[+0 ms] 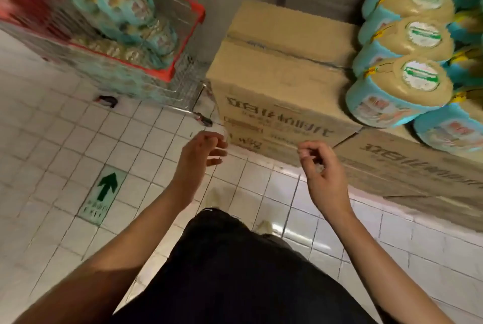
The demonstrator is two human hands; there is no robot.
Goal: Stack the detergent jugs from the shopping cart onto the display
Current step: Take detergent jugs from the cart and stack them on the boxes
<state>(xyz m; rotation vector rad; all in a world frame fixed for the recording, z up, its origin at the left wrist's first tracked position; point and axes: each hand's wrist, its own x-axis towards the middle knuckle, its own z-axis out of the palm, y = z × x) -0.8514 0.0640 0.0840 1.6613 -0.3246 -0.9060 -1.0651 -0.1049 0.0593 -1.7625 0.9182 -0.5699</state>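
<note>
Head view: looks steeply down, edges bent by the wide lens, top left badly smeared.
Left hand [206, 150]: raised over the floor tiles [52, 146], fingers loosely curled, nothing in it, blurred at the fingertips.
Right hand [322, 169]: raised in front of the lower carton [407, 167], fingers curled inward with thumb near forefinger, nothing seen in it, touching no carton.
Forearms: both bare, cut off at the bottom edge.
Body: dark trousers [235, 271] fill the bottom centre. The pale shoes [214, 197] are mostly hidden under them.
Upper carton [282, 72]: brown, taped shut, just beyond both hands. Its printed text is upside down and unreadable.
Stacked jugs [407, 83]: turquoise with tan caps, lying on their sides on the cartons at right, caps toward the camera. Cap labels are too blurred to read and the stack is cut off at the top and right edges.
Shopping cart [183, 44]: wire with a red rim, top left, beside the upper carton. Its far end is out of frame.
Cart jugs [136, 7]: same turquoise colour, inside the basket. The count cannot be told through the blur.
Cart wheel [205, 119]: on the tiles, near the left hand.
Arrow sticker [104, 193]: green, on the floor to the left. Its small text is illegible.
</note>
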